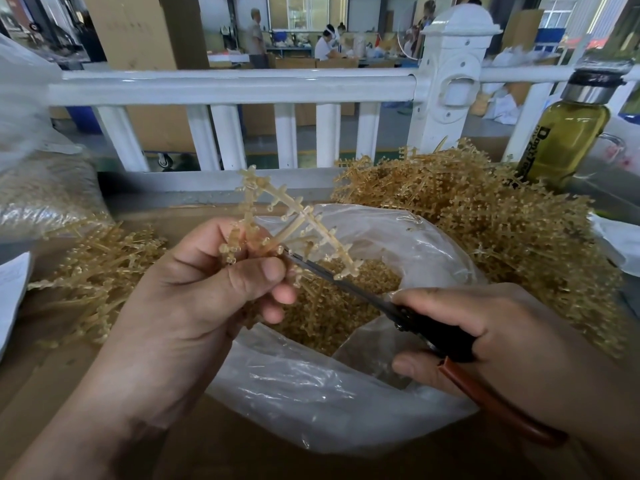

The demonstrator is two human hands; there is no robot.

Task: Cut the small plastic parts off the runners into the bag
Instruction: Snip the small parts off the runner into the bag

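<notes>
a: fingers (pixel 273 271) first: curled on the left hand (pixel 194 289), pinching the runner (pixel 298 216) by its lower end, thumb pressed on top.
b: and on the right hand (pixel 502 334)?
a: wrapped round the handles of the scissors (pixel 367 294). seemingly almost closed at the blades, tucked under a branch of the runner.
b: held where?
a: right above the open mouth of the bag (pixel 433 244), over the cut parts (pixel 329 313) already heaped inside. good spot; keep it there to avoid dropping anything onto the cardboard (pixel 52 393).
b: how to cut cleanly?
a: slide the blade tips up to the neck between a small part and its branch, then snip close to the part, never mid-branch. probably best to work from the free end towards the thumb, turning the runner in the pinch to bring each row to the blades.
b: risks?
a: nipping a fingertip near the grip, or flicking parts past the rim. keep the tips low and aimed into the bag. leave the uncut pile (pixel 485 220) beyond the bag alone until done stripping this one.
</notes>
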